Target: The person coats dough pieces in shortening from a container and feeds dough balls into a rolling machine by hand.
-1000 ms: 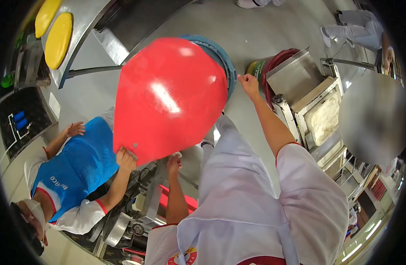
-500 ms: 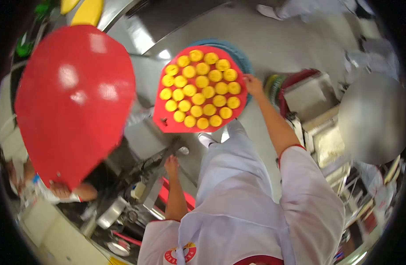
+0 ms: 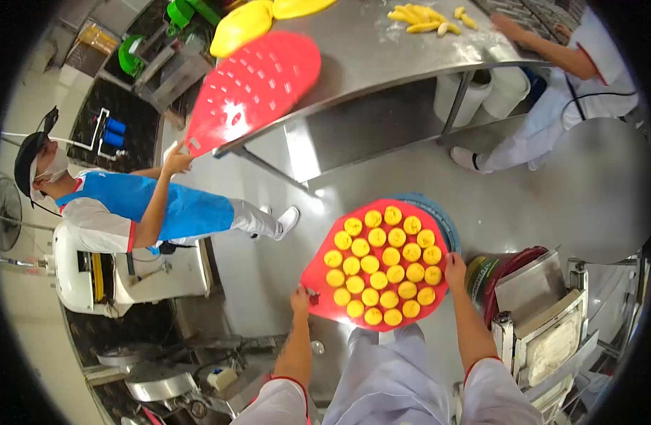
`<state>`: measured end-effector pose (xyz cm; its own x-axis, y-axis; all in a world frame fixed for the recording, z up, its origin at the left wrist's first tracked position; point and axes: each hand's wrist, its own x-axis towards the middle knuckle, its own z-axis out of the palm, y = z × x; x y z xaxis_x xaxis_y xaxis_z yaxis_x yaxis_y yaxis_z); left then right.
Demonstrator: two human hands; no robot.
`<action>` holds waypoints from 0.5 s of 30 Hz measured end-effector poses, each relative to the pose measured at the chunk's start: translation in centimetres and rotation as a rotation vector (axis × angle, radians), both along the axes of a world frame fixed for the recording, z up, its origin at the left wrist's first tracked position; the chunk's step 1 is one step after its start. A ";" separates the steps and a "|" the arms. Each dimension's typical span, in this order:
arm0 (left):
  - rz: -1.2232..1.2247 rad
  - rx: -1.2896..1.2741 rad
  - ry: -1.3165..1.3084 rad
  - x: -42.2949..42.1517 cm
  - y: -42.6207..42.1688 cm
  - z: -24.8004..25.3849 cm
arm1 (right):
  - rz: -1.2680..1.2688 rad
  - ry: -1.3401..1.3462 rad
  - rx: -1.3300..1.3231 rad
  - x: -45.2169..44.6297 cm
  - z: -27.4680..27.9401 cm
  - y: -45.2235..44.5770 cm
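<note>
A red paddle-shaped board (image 3: pixel 317 273) lies level in front of me at about waist height, with many round yellow pieces (image 3: pixel 368 264) spread over it in rows. My left hand (image 3: pixel 300 301) is closed around its narrow end, beside a small slot. On the opposite side, my right hand (image 3: pixel 454 273) grips the board's edge, thumb on top. Beneath the far right side of the board, the rim of a round blue tub (image 3: pixel 438 219) shows; most of the tub is hidden.
At left, a person in a blue apron (image 3: pixel 152 205) holds another red board (image 3: pixel 247 88) over the steel table's (image 3: pixel 368 53) corner. Yellow boards (image 3: pixel 244 28) and dough sticks (image 3: pixel 424 15) lie on the table. Another person's hand (image 3: pixel 509 28) is behind. A metal rack (image 3: pixel 548 347) stands right.
My left hand, earlier off the board, now grips its narrow end. The other person's red board has moved from close on my left to the table's corner. My view has shifted.
</note>
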<state>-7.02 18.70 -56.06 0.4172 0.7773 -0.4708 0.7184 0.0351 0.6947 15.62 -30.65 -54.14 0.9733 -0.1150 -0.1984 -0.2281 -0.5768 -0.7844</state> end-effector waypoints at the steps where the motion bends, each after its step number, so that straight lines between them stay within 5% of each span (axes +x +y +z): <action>1: 0.060 0.044 0.039 0.9 -0.2 -0.2 | -0.038 -0.030 0.022 -0.3 1.1 0.2; 4: 0.191 -0.252 -0.138 1.5 -1.7 3.0 | -0.142 -0.110 0.057 -2.2 1.8 -0.1; 7: 0.022 0.381 -0.115 1.1 -0.1 -1.4 | -0.233 -0.204 0.077 -4.2 -0.7 0.2; 8: 0.005 0.413 -0.125 1.1 -0.5 -0.6 | -0.256 -0.214 0.101 -4.7 -0.7 0.3; 11: -0.004 0.232 -0.145 4.2 -0.9 6.8 | -0.343 -0.260 0.009 -7.3 2.4 0.6; 13: 0.112 0.116 -0.315 4.5 1.0 5.8 | -0.392 -0.169 -0.007 -10.4 3.6 -0.7; 14: -0.112 0.089 -0.281 4.0 1.7 7.5 | -0.434 -0.289 -0.049 -11.9 5.6 -0.7; 15: -0.109 0.017 -0.300 4.3 -0.1 11.0 | -0.467 -0.139 0.106 -13.4 9.2 -1.0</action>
<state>-2.67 18.63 -45.05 0.6167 0.7270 -0.3018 0.4806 -0.0441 0.8758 2.19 -31.61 -44.91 0.8410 -0.5309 -0.1048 -0.3321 -0.3533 -0.8746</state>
